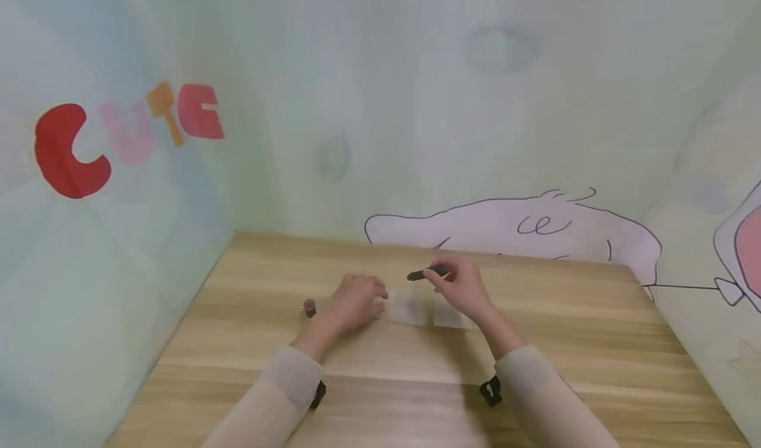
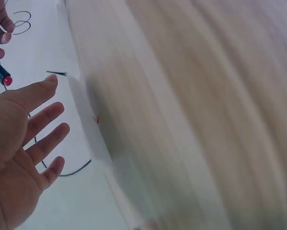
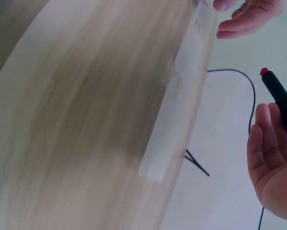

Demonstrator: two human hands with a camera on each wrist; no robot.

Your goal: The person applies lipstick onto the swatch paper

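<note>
My right hand (image 1: 464, 288) holds a lipstick (image 1: 418, 275) with a black tube and a red tip, pointing left above the table. In the right wrist view the lipstick (image 3: 278, 98) lies between thumb and fingers, its red end bare. My left hand (image 1: 355, 301) is at the left end of thin white sheets (image 1: 409, 309). The left wrist view shows the left hand (image 2: 26, 139) with fingers spread and nothing in them. A second white sheet (image 1: 450, 316) lies below the right hand. Small red marks show on a sheet near the left hand.
A small dark-red cylinder (image 1: 310, 308) stands on the wooden table (image 1: 392, 408) left of the left hand. Behind the table rises a pale wall (image 1: 416, 137) with a cartoon drawing; coloured letters (image 1: 71, 150) are on the left wall. Black devices (image 1: 491, 392) sit at the wrists.
</note>
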